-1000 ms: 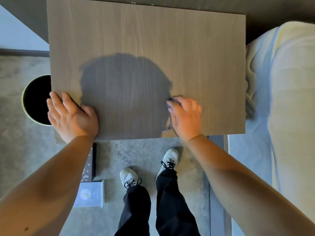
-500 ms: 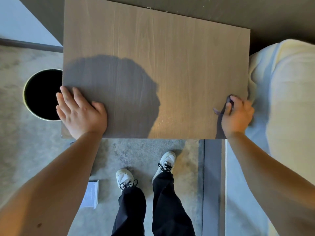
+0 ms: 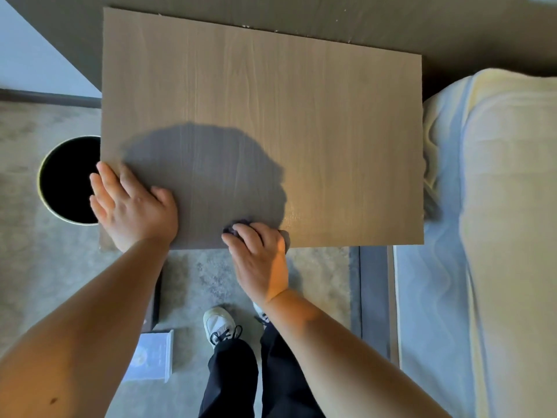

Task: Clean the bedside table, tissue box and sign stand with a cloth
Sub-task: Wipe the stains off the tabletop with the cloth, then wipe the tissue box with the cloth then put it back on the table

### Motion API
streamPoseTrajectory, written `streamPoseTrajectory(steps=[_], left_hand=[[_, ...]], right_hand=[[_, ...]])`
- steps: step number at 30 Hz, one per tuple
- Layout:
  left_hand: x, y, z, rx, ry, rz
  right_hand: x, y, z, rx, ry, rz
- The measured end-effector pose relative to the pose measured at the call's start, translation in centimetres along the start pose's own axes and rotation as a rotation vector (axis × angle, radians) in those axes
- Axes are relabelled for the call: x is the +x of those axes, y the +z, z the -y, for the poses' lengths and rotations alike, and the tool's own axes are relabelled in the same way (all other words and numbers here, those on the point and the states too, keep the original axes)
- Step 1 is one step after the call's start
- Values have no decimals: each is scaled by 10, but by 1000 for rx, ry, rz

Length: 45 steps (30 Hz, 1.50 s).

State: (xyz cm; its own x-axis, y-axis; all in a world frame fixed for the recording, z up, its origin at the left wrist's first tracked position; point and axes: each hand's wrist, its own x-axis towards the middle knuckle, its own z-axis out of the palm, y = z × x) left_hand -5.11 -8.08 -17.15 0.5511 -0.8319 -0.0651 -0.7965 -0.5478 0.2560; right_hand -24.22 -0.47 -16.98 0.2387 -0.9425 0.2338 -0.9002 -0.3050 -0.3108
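Observation:
The wooden bedside table [image 3: 271, 101] fills the upper middle of the head view, its top bare. My left hand [image 3: 132, 206] lies flat with straight fingers on the table's front left corner. My right hand [image 3: 259, 254] grips a dark cloth [image 3: 238, 226] at the table's front edge, near the middle; only a small dark bunch of it shows past my fingertips. On the floor at the lower left stand a clear sign stand [image 3: 153, 356] and a dark box [image 3: 156, 300], partly hidden by my left forearm.
A round black bin [image 3: 66, 182] stands on the floor, tight against the table's left side. A bed with pale bedding [image 3: 497, 206] runs along the right. My feet in white shoes [image 3: 218, 324] stand on grey carpet just before the table.
My right hand has swept the cloth from the table's front right corner back left to the middle of the front edge. My left hand has stayed on the front left corner.

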Motion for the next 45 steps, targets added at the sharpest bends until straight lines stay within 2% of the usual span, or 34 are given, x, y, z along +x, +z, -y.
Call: streamPoseTrajectory(steps=[2, 7, 11, 14, 16, 18, 21, 24, 27, 30, 34, 38, 45], left_hand=[[0, -1, 1, 1, 2, -5], [2, -4, 3, 2, 12, 46], [-1, -16, 19, 9, 63, 182], [-21, -31, 42, 28, 95, 260], [-46, -37, 59, 18, 43, 291], [-78, -41, 79, -21, -79, 288], [-137, -40, 114, -79, -295, 323], [-193, -34, 147, -131, -478, 468], [-239, -25, 171, -224, -591, 614], [-273, -17, 189, -275, -665, 684], [-316, 4, 211, -359, -737, 717], [-349, 31, 226, -434, -759, 741], [-331, 120, 276, -639, -864, 578]], right_hand=[[-3, -8, -12, 19, -98, 22], [0, -17, -29, 85, -186, 77], [-7, -28, -57, 62, -310, 182], [-12, -37, -90, 16, -313, 185], [-14, -46, -106, 20, -280, 200], [-15, -56, -109, 64, -280, 254], [-18, -61, -76, 216, -309, 331], [-27, -46, -19, 293, -351, 495], [-41, -21, 31, 337, -367, 670], [-52, 2, 65, 340, -381, 817], [-69, 26, 94, 293, -467, 936], [-87, 58, 114, 258, -509, 972], [-102, 183, 129, 260, -473, 986]])
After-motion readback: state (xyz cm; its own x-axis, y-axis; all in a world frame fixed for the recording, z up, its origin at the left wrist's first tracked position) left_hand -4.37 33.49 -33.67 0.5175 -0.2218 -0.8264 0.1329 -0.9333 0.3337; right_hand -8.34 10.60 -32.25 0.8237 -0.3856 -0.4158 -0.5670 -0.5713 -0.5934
